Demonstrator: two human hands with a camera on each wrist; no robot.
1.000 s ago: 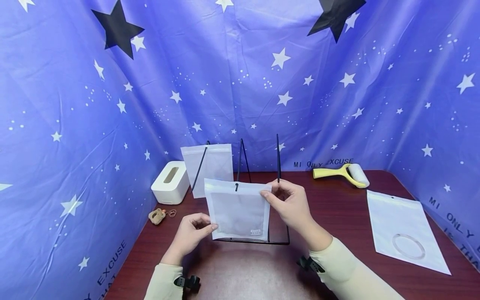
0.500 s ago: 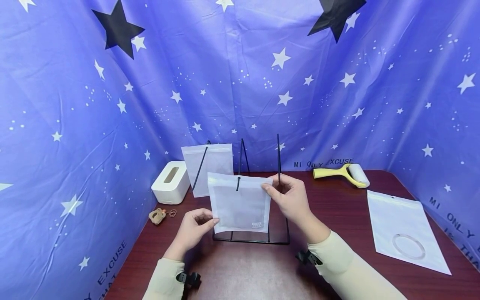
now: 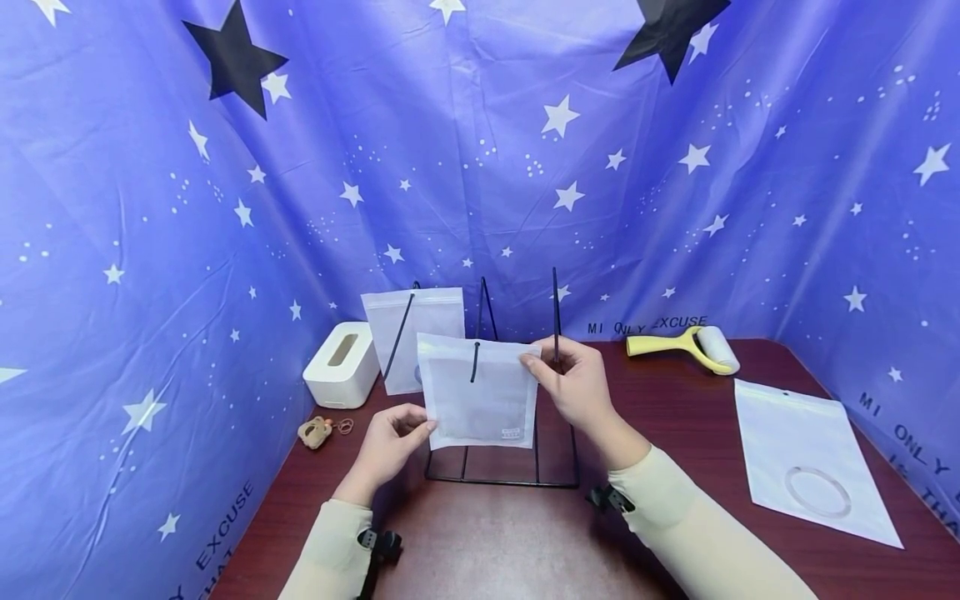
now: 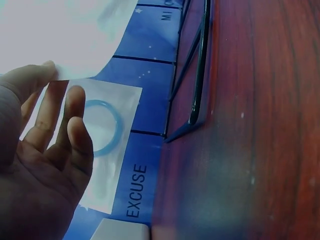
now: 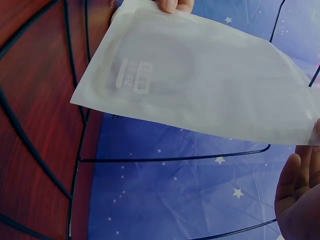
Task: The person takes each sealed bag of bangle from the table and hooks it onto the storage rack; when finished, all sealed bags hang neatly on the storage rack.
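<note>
A white zip bag (image 3: 487,392) with a small printed label hangs on the middle prong of a black wire display rack (image 3: 517,483); the prong's front end passes through the hole near its top edge. My left hand (image 3: 390,446) pinches the bag's lower left edge between thumb and forefinger. At its upper right corner my right hand (image 3: 576,385) pinches it, thumb in front. The right wrist view shows a faint round shape inside the bag (image 5: 200,75). On the rack's left prong hangs another white bag (image 3: 397,312), with a blue ring (image 4: 119,125) visible in the left wrist view.
A white tissue box (image 3: 341,367) and a small tan corded item (image 3: 313,432) stand at left. Back right lies a yellow-handled lint roller (image 3: 675,343). A flat white bag (image 3: 795,433) with a pale ring (image 3: 789,483) lies at right. Starry blue cloth encloses the table.
Both hands have raised the bag and pushed it farther back along the middle prong. More of the prong's end now sticks out in front, and the rack's base shows below.
</note>
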